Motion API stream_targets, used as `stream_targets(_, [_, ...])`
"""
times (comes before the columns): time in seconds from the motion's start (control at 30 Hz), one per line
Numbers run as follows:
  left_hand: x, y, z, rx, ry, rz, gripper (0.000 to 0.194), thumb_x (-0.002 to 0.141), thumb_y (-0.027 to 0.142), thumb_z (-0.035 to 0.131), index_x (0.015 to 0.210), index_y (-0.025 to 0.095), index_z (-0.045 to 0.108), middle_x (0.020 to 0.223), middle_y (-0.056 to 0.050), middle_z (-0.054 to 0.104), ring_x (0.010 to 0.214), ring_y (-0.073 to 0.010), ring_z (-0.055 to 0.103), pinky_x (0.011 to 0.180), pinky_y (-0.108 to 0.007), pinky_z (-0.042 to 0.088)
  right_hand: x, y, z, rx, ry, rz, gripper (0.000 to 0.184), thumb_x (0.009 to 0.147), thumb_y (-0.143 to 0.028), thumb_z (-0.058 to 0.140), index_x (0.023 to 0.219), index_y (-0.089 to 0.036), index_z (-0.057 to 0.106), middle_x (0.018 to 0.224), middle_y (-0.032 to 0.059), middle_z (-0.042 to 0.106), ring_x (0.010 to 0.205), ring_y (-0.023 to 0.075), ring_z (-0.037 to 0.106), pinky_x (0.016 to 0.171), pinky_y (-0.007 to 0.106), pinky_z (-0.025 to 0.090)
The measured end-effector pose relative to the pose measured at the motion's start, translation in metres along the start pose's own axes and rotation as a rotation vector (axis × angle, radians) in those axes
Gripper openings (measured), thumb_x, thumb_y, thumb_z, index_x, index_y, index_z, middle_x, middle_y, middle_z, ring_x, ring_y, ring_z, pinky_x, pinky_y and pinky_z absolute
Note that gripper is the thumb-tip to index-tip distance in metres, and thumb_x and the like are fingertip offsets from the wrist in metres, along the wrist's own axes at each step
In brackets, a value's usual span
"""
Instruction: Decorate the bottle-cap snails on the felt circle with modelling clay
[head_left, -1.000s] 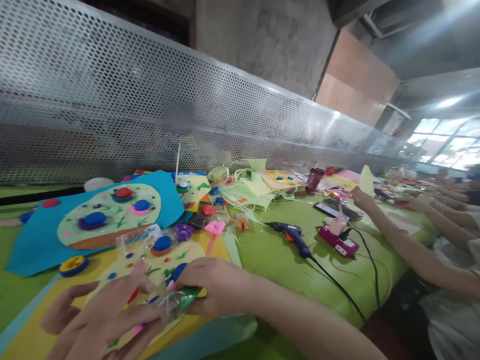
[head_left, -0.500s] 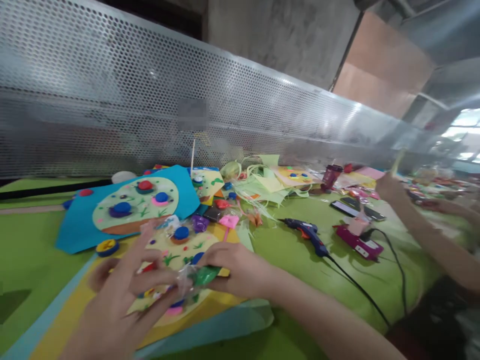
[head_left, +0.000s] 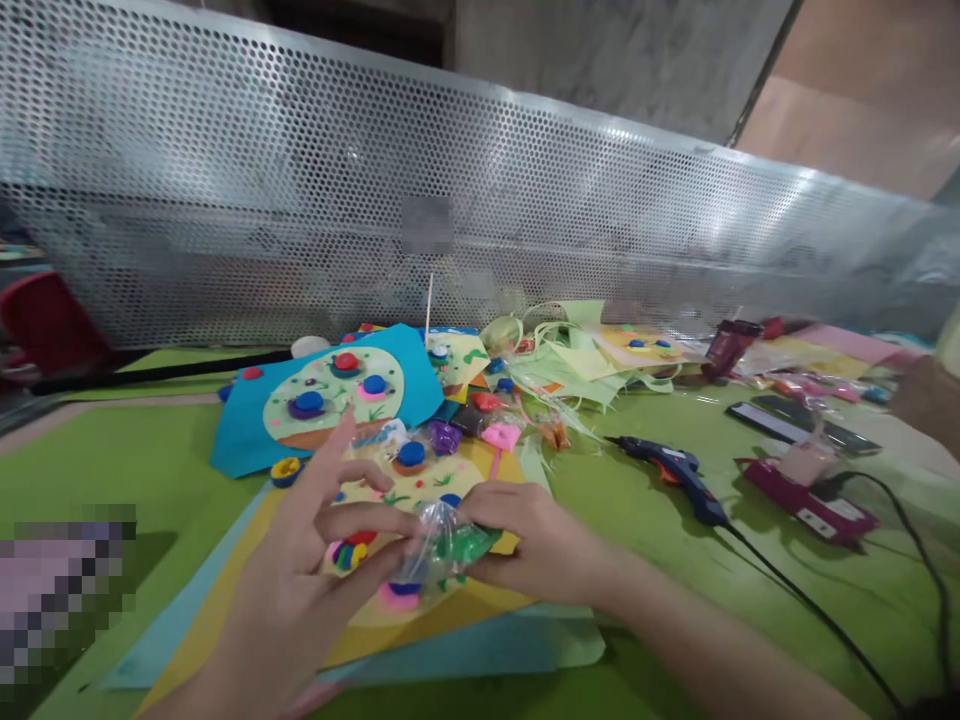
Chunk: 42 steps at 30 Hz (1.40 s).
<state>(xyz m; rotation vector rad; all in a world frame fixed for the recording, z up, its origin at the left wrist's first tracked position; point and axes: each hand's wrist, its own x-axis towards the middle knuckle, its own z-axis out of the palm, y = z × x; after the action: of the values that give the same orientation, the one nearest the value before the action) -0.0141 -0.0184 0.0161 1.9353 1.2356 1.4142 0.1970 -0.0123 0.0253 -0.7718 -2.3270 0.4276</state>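
Note:
Between my two hands is a small clear plastic bag with green modelling clay (head_left: 466, 543) inside. My right hand (head_left: 529, 535) grips its clay-filled end. The thumb and a finger of my left hand (head_left: 311, 560) pinch the bag's clear end, while the index finger points up. Under both hands lies a cream oval picture (head_left: 409, 610) on yellow paper (head_left: 442, 640), with blue caps, clay grass and small coloured dots on it. A yellow-and-blue cap (head_left: 286, 472) sits by its upper left edge. Part of the picture is covered by my hands.
A blue card with a similar oval (head_left: 232, 440) lies behind. Bagged purple clay (head_left: 445, 437) and pink clay (head_left: 501, 435) sit beyond my hands. To the right are a glue gun (head_left: 671, 475), a magenta power strip (head_left: 806, 500) and phones (head_left: 772, 422). A perforated metal panel (head_left: 450, 180) stands behind.
The view has swung left, so things appear further right. The co-worker's arm is now mostly out of frame. My hands still hold the bag, its clear end now more spread out.

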Motion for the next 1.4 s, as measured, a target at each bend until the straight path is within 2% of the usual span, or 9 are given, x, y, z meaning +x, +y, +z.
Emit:
stream_targets(0.1, [0.001, -0.008, -0.005, 0.096, -0.065, 0.097, 0.034, 0.073, 0.03, 0.064, 0.107, 0.032, 0.057, 0.087, 0.001, 0.069, 0.105, -0.0209, 0.059, 0.077, -0.03, 0.055, 0.0, -0.001, -0.001, 0.021, 0.008, 0.023, 0.011, 0.077, -0.015, 0.06, 0.088, -0.016, 0.062, 0.081, 0.0059, 0.065, 0.075, 0.0148, 0.058, 0.067, 0.023, 0.046])
stream_targets(0.23, [-0.001, -0.011, -0.008, 0.274, -0.104, 0.258, 0.003, 0.076, 0.029, 0.062, 0.08, 0.03, 0.063, 0.083, 0.003, 0.071, 0.105, -0.0198, 0.058, 0.083, -0.032, 0.051, 0.0, -0.001, 0.0, 0.032, 0.042, -0.034, 0.014, 0.073, -0.011, 0.06, 0.086, -0.017, 0.062, 0.083, 0.0066, 0.066, 0.078, 0.0154, 0.059, 0.069, 0.023, 0.048])
stream_targets(0.43, [-0.009, -0.001, -0.003, 0.418, -0.017, 0.31, 0.027, 0.082, 0.048, 0.051, 0.066, 0.03, 0.063, 0.077, 0.002, 0.07, 0.088, -0.0221, 0.062, 0.079, -0.037, 0.044, 0.001, -0.003, 0.005, 0.021, 0.068, -0.089, 0.013, 0.073, -0.012, 0.057, 0.083, -0.019, 0.061, 0.082, 0.0055, 0.066, 0.076, 0.0152, 0.059, 0.072, 0.025, 0.047])
stream_targets(0.6, [-0.015, 0.004, -0.003, 0.422, 0.033, 0.484, 0.014, 0.083, 0.042, 0.053, 0.075, 0.038, 0.064, 0.072, 0.007, 0.069, 0.067, -0.0166, 0.061, 0.082, -0.037, 0.037, 0.0, -0.01, 0.003, 0.135, 0.093, -0.024, 0.012, 0.068, -0.013, 0.056, 0.077, -0.019, 0.062, 0.074, 0.0026, 0.065, 0.067, 0.0138, 0.055, 0.066, 0.024, 0.045])
stream_targets(0.8, [-0.014, 0.006, 0.001, 0.4, 0.009, 0.301, 0.025, 0.08, 0.054, 0.053, 0.095, 0.038, 0.063, 0.073, 0.004, 0.072, 0.073, -0.0195, 0.066, 0.067, -0.031, 0.048, -0.001, -0.01, 0.005, 0.129, 0.051, 0.034, 0.007, 0.067, -0.013, 0.06, 0.07, -0.019, 0.062, 0.069, 0.0011, 0.065, 0.063, 0.0129, 0.055, 0.063, 0.022, 0.043])
stream_targets(0.93, [-0.012, 0.007, 0.002, 0.303, 0.006, 0.203, 0.066, 0.077, 0.058, 0.054, 0.136, 0.038, 0.032, 0.07, 0.004, 0.073, 0.075, -0.0207, 0.067, 0.063, -0.028, 0.052, 0.0, -0.009, 0.008, 0.038, 0.008, 0.013, 0.005, 0.07, -0.013, 0.062, 0.067, -0.018, 0.062, 0.066, 0.0002, 0.065, 0.061, 0.0117, 0.056, 0.062, 0.022, 0.043])
stream_targets(1.13, [-0.015, 0.002, 0.004, 0.228, -0.065, 0.159, 0.079, 0.077, 0.053, 0.06, 0.142, 0.037, 0.017, 0.071, 0.002, 0.07, 0.081, -0.021, 0.067, 0.071, -0.03, 0.056, -0.002, -0.006, 0.014, -0.075, 0.021, 0.023, 0.011, 0.067, -0.018, 0.06, 0.057, -0.019, 0.056, 0.06, 0.001, 0.063, 0.056, 0.0127, 0.055, 0.058, 0.023, 0.043])
stream_targets(1.3, [-0.016, -0.005, 0.003, 0.132, -0.131, 0.073, 0.069, 0.08, 0.042, 0.06, 0.139, 0.037, 0.025, 0.089, 0.0, 0.067, 0.086, -0.0203, 0.068, 0.066, -0.026, 0.058, -0.004, -0.006, 0.017, -0.164, -0.003, 0.027, 0.011, 0.065, -0.02, 0.063, 0.057, -0.018, 0.055, 0.06, 0.0031, 0.065, 0.058, 0.0147, 0.058, 0.061, 0.025, 0.044])
stream_targets(1.4, [-0.016, -0.006, -0.001, 0.228, -0.156, 0.178, 0.064, 0.076, 0.038, 0.065, 0.133, 0.038, 0.036, 0.083, 0.002, 0.068, 0.082, -0.0193, 0.068, 0.066, -0.025, 0.058, -0.003, -0.009, 0.016, -0.09, 0.001, 0.016, 0.011, 0.067, -0.018, 0.061, 0.058, -0.018, 0.054, 0.058, 0.0006, 0.062, 0.055, 0.0123, 0.055, 0.058, 0.022, 0.042])
